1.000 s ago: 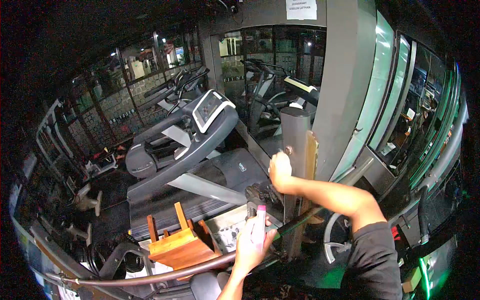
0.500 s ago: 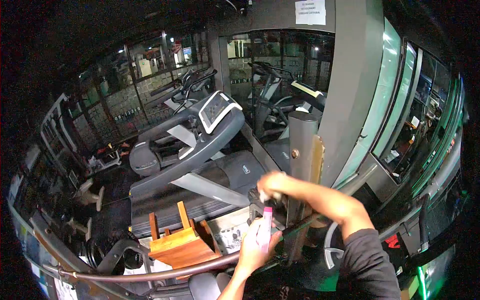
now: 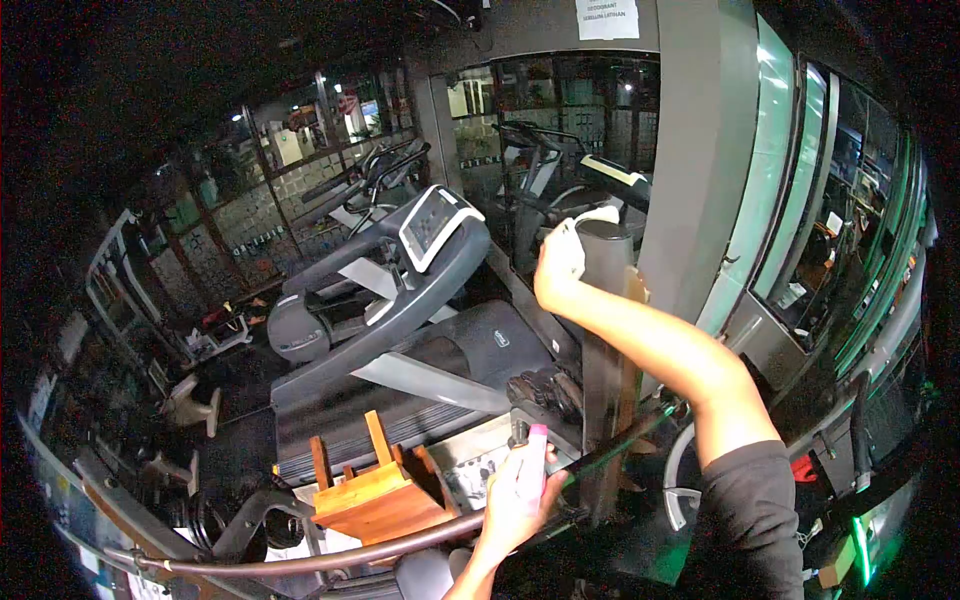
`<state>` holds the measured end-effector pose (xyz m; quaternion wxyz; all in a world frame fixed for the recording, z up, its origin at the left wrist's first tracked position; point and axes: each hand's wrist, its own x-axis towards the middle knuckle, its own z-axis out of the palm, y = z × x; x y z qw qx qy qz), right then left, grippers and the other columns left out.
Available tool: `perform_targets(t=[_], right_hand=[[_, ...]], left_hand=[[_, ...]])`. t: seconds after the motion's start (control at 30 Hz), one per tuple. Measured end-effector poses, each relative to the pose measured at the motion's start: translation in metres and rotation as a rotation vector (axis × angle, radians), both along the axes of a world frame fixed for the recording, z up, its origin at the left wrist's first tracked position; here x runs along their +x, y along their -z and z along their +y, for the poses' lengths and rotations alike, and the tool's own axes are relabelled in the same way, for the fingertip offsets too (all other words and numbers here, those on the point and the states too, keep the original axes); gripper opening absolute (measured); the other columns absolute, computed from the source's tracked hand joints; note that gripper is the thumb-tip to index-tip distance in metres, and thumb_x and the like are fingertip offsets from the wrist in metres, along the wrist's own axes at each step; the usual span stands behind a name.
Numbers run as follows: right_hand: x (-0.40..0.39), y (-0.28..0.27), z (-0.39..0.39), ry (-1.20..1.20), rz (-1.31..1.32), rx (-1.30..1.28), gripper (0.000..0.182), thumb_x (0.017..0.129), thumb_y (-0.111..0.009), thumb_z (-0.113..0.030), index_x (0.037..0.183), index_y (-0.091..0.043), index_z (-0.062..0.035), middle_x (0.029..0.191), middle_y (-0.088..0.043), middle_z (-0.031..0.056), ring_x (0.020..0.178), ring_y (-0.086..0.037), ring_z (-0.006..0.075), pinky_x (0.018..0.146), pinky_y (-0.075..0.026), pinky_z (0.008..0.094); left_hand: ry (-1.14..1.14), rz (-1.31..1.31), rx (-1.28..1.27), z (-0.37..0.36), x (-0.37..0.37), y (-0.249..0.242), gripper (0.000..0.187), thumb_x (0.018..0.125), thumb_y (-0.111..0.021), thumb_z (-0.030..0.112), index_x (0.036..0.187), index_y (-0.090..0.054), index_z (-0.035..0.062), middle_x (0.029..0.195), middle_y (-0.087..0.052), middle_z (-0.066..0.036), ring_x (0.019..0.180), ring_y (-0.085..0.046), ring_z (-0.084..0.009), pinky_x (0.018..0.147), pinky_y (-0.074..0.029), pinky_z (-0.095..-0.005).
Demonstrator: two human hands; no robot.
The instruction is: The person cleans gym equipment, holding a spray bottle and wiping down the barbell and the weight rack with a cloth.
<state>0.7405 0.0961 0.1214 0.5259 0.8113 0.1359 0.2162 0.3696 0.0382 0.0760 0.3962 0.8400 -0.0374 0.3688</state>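
Observation:
My right hand [image 3: 558, 268] is raised to the top of a grey upright post [image 3: 605, 330] and presses a white cloth [image 3: 590, 225] against its upper end. My left hand [image 3: 518, 495] stays low in front of me, closed around a pink and white bottle [image 3: 530, 462], just below a black weight stack part [image 3: 545, 395] at the post's foot. A wooden strip runs along the post's right side.
A grey treadmill [image 3: 400, 300] with a white console [image 3: 432, 225] stands to the left. An upturned wooden stool [image 3: 375, 490] lies near a curved metal bar [image 3: 300, 560]. A mirror wall and a grey pillar [image 3: 705, 150] rise behind the post.
My right hand rose with the cloth from the weight stack at the post's foot to the post's top. My left hand kept hold of the bottle and hardly moved.

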Motion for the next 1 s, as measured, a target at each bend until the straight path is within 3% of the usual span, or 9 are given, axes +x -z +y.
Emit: perform_targets(t=[0.1, 0.47, 0.53, 0.57, 0.63, 0.7, 0.77, 0.9, 1.0], right_hand=[[0.062, 0.076, 0.020, 0.239, -0.205, -0.095, 0.027, 0.087, -0.044, -0.018, 0.104, -0.061, -0.0055, 0.096, -0.062, 0.0067, 0.092, -0.058, 0.0168, 0.081, -0.044, 0.0341], [-0.054, 0.275, -0.104, -0.479, 1.219, 0.347, 0.022, 0.078, -0.057, -0.027, 0.088, -0.065, -0.0098, 0.081, -0.062, 0.0090, 0.071, -0.059, 0.0248, 0.063, -0.046, 0.0389], [-0.054, 0.322, -0.113, -0.732, 1.519, 0.684, 0.022, 0.076, -0.058, -0.029, 0.085, -0.066, -0.0104, 0.077, -0.062, 0.0098, 0.067, -0.059, 0.0264, 0.059, -0.047, 0.0395], [-0.035, 0.365, -0.109, -1.256, 1.611, 1.029, 0.022, 0.076, -0.059, -0.030, 0.084, -0.066, -0.0107, 0.075, -0.062, 0.0102, 0.065, -0.059, 0.0271, 0.057, -0.047, 0.0397], [-0.082, 0.266, -0.105, -0.684, 1.755, 0.688, 0.018, 0.077, -0.056, -0.026, 0.086, -0.065, -0.0123, 0.078, -0.062, 0.0093, 0.071, -0.060, 0.0258, 0.059, -0.047, 0.0395], [-0.119, 0.166, -0.098, -0.704, 1.575, 0.591, 0.016, 0.079, -0.054, -0.022, 0.088, -0.065, -0.0139, 0.082, -0.062, 0.0083, 0.077, -0.061, 0.0244, 0.061, -0.047, 0.0394], [-0.163, 0.035, -0.110, -1.037, 0.825, 0.334, 0.014, 0.080, -0.054, -0.024, 0.085, -0.063, -0.0146, 0.092, -0.059, 0.0099, 0.087, -0.059, 0.0256, 0.062, -0.050, 0.0403], [-0.160, -0.109, -0.131, -1.361, 0.603, 0.790, 0.015, 0.082, -0.050, -0.019, 0.084, -0.061, -0.0098, 0.086, -0.056, 0.0094, 0.081, -0.055, 0.0257, 0.069, -0.045, 0.0363], [-0.136, -0.127, -0.149, -1.210, 0.363, 0.931, 0.009, 0.076, -0.055, -0.011, 0.084, -0.059, -0.0083, 0.093, -0.057, 0.0128, 0.092, -0.055, 0.0288, 0.076, -0.047, 0.0390]], left_hand=[[-0.032, 0.158, -0.103, -0.002, -0.002, -0.011, 0.039, 0.073, -0.070, 0.010, 0.106, -0.053, 0.0009, 0.090, -0.060, -0.011, 0.079, -0.060, -0.0255, 0.072, -0.048, -0.0329], [0.018, 0.078, -0.071, 0.003, 0.001, -0.007, 0.034, 0.075, -0.070, 0.011, 0.103, -0.054, 0.0003, 0.081, -0.053, -0.010, 0.059, -0.051, -0.0201, 0.056, -0.045, -0.0320], [0.016, 0.020, -0.058, 0.004, 0.003, -0.004, 0.034, 0.075, -0.071, 0.012, 0.103, -0.055, 0.0007, 0.080, -0.053, -0.010, 0.059, -0.051, -0.0202, 0.056, -0.046, -0.0320], [0.020, 0.021, -0.059, 0.004, 0.003, -0.004, 0.034, 0.075, -0.071, 0.012, 0.103, -0.055, 0.0007, 0.080, -0.053, -0.010, 0.059, -0.051, -0.0202, 0.056, -0.046, -0.0320], [-0.010, 0.049, -0.039, 0.003, 0.001, -0.005, 0.036, 0.075, -0.071, 0.012, 0.104, -0.054, 0.0008, 0.081, -0.054, -0.010, 0.061, -0.052, -0.0216, 0.059, -0.046, -0.0329], [-0.062, 0.067, 0.026, 0.001, 0.001, -0.008, 0.040, 0.075, -0.070, 0.013, 0.109, -0.053, -0.0007, 0.084, -0.057, -0.012, 0.069, -0.056, -0.0261, 0.065, -0.047, -0.0340], [-0.027, 0.129, -0.051, 0.000, -0.002, -0.009, 0.048, 0.074, -0.070, 0.012, 0.116, -0.050, -0.0026, 0.088, -0.059, -0.012, 0.069, -0.056, -0.0256, 0.066, -0.047, -0.0335], [-0.034, 0.061, 0.017, 0.001, 0.001, -0.005, 0.073, 0.069, -0.069, 0.008, 0.134, -0.035, -0.0034, 0.094, -0.058, -0.014, 0.061, -0.048, -0.0190, 0.059, -0.045, -0.0295], [-0.060, 0.086, -0.002, 0.002, 0.001, -0.003, 0.073, 0.069, -0.067, 0.004, 0.134, -0.034, -0.0030, 0.094, -0.057, -0.012, 0.060, -0.048, -0.0167, 0.058, -0.044, -0.0275]])
